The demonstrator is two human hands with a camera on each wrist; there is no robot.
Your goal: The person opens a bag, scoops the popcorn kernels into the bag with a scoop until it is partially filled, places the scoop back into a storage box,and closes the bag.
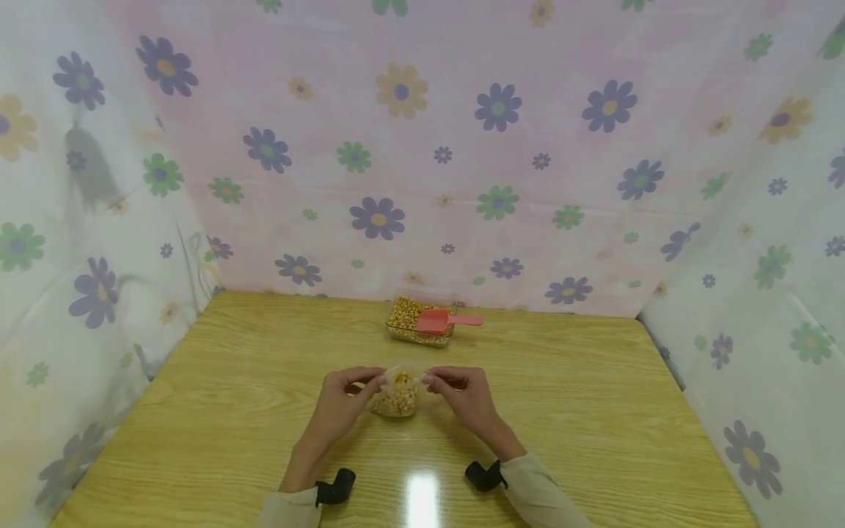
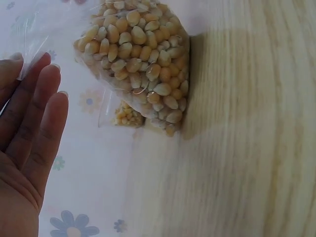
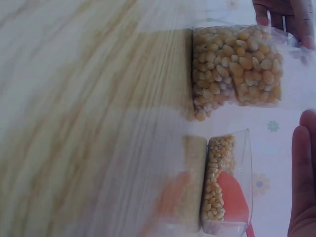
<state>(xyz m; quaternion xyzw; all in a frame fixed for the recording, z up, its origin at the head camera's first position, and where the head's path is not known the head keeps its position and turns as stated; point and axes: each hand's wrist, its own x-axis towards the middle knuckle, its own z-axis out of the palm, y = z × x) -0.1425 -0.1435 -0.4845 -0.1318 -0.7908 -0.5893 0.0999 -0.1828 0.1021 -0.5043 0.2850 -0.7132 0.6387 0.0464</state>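
Observation:
A clear plastic bag [image 1: 396,402] of yellow corn kernels stands on the wooden table between both hands, its kernels [image 2: 140,59] filling the lower part in the left wrist view. My left hand [image 1: 339,403] pinches the upper left edge of the bag between thumb and fingertips. On the other side my right hand [image 1: 465,400] pinches the upper right edge the same way. In the right wrist view the bag [image 3: 237,66] rests on its base, with the left hand's fingers [image 3: 303,22] at its far edge.
Behind the bag sits a clear rectangular container [image 1: 422,337] of corn kernels, with a red scoop [image 1: 436,321] lying in it and its handle over the right rim. A flowered curtain [image 1: 429,147] borders the wooden table [image 1: 581,396] at the back and sides.

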